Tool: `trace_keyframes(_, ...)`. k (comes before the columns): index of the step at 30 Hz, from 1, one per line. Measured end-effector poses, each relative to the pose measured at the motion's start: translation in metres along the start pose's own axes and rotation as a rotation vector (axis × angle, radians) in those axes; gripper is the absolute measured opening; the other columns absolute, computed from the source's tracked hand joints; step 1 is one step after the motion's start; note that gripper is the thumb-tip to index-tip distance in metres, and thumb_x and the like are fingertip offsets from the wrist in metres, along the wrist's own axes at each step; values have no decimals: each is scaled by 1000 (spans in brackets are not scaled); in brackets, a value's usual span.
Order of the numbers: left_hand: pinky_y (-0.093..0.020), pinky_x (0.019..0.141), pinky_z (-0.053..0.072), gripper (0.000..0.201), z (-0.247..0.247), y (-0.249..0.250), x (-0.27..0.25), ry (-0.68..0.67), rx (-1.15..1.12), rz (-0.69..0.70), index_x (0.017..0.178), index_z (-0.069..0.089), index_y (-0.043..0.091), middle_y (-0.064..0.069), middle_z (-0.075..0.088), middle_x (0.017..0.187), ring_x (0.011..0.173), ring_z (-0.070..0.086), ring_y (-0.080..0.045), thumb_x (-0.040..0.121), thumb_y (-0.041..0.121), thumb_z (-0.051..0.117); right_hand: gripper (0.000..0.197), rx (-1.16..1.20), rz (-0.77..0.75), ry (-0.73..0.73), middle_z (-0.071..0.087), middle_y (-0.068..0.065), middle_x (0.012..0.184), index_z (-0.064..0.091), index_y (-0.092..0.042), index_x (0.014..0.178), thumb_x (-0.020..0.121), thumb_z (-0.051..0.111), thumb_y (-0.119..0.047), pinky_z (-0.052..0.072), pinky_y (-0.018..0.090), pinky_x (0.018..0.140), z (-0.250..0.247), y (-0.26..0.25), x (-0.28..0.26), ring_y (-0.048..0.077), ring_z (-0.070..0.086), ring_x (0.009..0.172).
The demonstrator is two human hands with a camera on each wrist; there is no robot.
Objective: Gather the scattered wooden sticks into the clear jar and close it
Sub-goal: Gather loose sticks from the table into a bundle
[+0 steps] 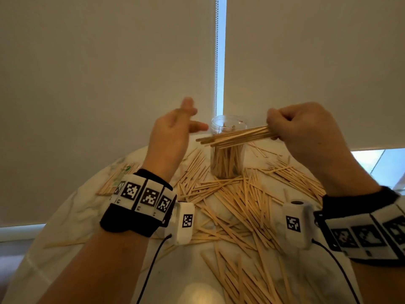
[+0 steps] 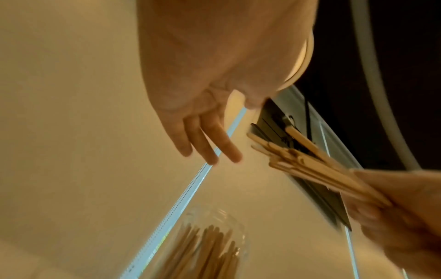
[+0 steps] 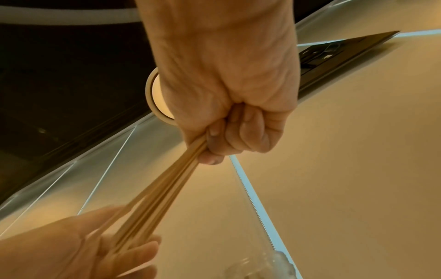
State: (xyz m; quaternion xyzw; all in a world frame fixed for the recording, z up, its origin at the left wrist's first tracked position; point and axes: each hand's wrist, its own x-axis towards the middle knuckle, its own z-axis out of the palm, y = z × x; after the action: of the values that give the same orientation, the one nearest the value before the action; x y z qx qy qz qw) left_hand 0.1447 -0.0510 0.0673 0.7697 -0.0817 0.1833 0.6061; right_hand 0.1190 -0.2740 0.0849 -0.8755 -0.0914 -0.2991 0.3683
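Head view is showing the right hand [image 1: 306, 128] gripping a stick bundle [image 1: 236, 134] above the part-filled clear jar [image 1: 228, 159]; the left hand [image 1: 173, 130] is spreading wide; many scattered sticks [image 1: 241, 207] are remaining.

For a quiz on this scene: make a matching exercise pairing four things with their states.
Things:
1. left hand
2. right hand
3. clear jar
4. loose sticks

States:
A. scattered on the table
B. upright, lidless, partly filled
C. open, holding nothing
D. gripping a bundle of sticks

Pairs: 1-C, 2-D, 3-B, 4-A
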Motion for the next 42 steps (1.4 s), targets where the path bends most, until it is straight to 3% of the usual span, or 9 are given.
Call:
trace_keyframes(2, -46, 103, 48, 58, 1, 3, 0, 83, -265, -118, 116, 68, 21, 2, 79, 94, 101, 72, -14, 102, 62, 30, 47, 19, 16, 36, 56, -17, 45, 67, -19, 62, 101, 49, -38, 34, 17, 46, -4, 0, 0, 3, 45, 41)
trace_keyframes(6, -46, 88, 59, 66, 21, 17, -17, -87, -606, -265, 118, 68, 9, -14, 77, 102, 96, 75, -28, 101, 63, 32, 50, 76, -5, 55, 53, 2, 49, 69, -14, 64, 101, 48, -40, 32, 13, 43, 17, -13, -6, 6, 43, 44)
trace_keyframes(8, -42, 79, 61, 64, 28, 21, -24, -116, -649, -252, 114, 70, 5, -19, 76, 103, 95, 75, -32, 104, 56, 33, 46, 97, -15, 43, 54, -1, 51, 69, -20, 66, 101, 49, -41, 35, 11, 46, 27, -20, -11, 5, 48, 49)
trace_keyframes(14, -37, 77, 62, 55, 22, 20, -19, -216, -463, -220, 92, 75, 5, -14, 77, 97, 92, 75, -27, 108, 42, 37, 49, 119, 55, -98, 63, 8, 60, 72, -21, 62, 99, 52, -47, 40, 26, 56, 15, -19, -11, 8, 50, 51)
trace_keyframes(17, -35, 82, 61, 54, 18, 19, -16, -167, -157, -65, 91, 79, 15, -3, 78, 92, 89, 74, -16, 105, 49, 39, 47, 132, 54, -36, 66, 17, 66, 73, -18, 63, 99, 53, -41, 45, 29, 59, 14, -17, -10, 23, 56, 59)
trace_keyframes(23, -19, 52, 40, 62, 21, 11, -20, -232, 192, 73, 74, 77, 7, 4, 58, 47, 36, 46, -1, 98, 57, 48, 46, 116, 46, -64, 61, 14, 59, 72, -22, 62, 99, 53, -41, 41, 25, 53, 19, -16, -10, 11, 47, 49)
trace_keyframes(30, -23, 55, 36, 56, 19, 8, -14, -251, 214, 34, 60, 71, 17, 8, 48, 39, 34, 42, -1, 96, 57, 54, 60, 18, -5, -178, 53, -2, 50, 72, -20, 66, 98, 41, -60, 37, 24, 55, 16, -11, -8, 4, 45, 43)
trace_keyframes(34, -27, 53, 34, 55, 14, -6, -3, -142, 123, -72, 54, 66, 17, 6, 43, 43, 35, 35, -6, 94, 55, 59, 49, -81, -210, -127, 55, -6, 57, 69, -24, 81, 98, 39, -60, 36, 21, 56, 24, -10, -10, 8, 51, 52)
trace_keyframes(42, -23, 42, 26, 51, 27, -18, -2, -340, -154, -294, 78, 73, 9, 2, 48, 50, 39, 33, -10, 98, 51, 54, 51, -109, -137, -12, 50, 0, 45, 60, -27, 55, 100, 49, -47, 35, 26, 50, 24, 2, -2, 13, 45, 45)
